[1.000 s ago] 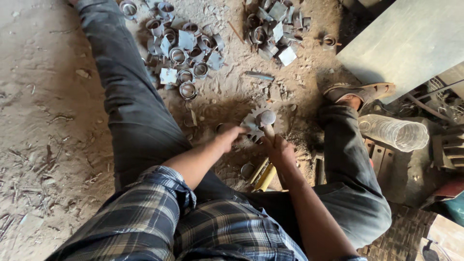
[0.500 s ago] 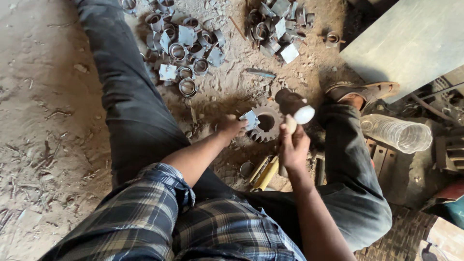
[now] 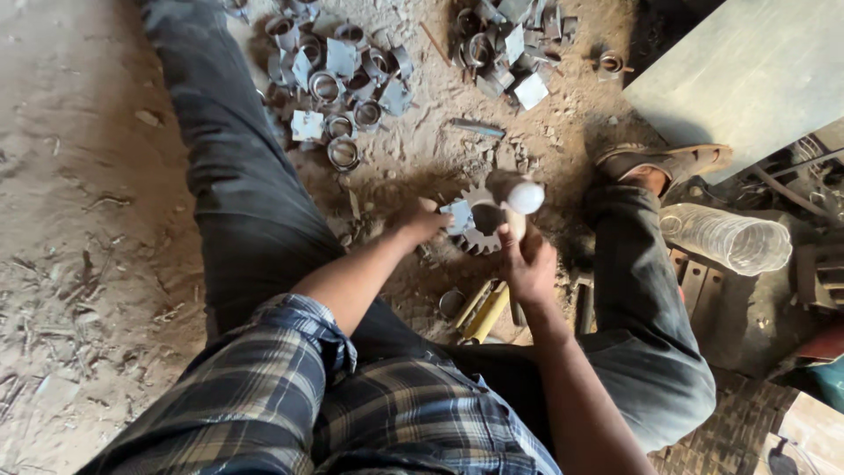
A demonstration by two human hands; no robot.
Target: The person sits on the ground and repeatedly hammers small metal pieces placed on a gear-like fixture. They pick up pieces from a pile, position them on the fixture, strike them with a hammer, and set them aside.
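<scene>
Head view: the left hand point(image 3: 420, 222) pinched a small square metal plate point(image 3: 458, 215), fingers closed on it, and held it on the toothed gear point(image 3: 479, 230) lying on the dirt floor point(image 3: 79, 220) between the legs. The right hand point(image 3: 527, 264) was wrapped tight around the handle of a hammer point(image 3: 519, 195), head raised just above the gear. Piles of metal rings and plates point(image 3: 338, 66) lay beyond; a plastic bottle point(image 3: 725, 237) lay to the right.

We see a blue, grey and white plaid shirt point(image 3: 290, 396), dark grey trousers point(image 3: 237, 202), a dull grey toothed gear point(image 3: 479, 224), a pale-headed hammer point(image 3: 519, 198), yellow bars point(image 3: 483, 310), a brown sandal point(image 3: 668, 160) and tan dirt floor point(image 3: 79, 176).
</scene>
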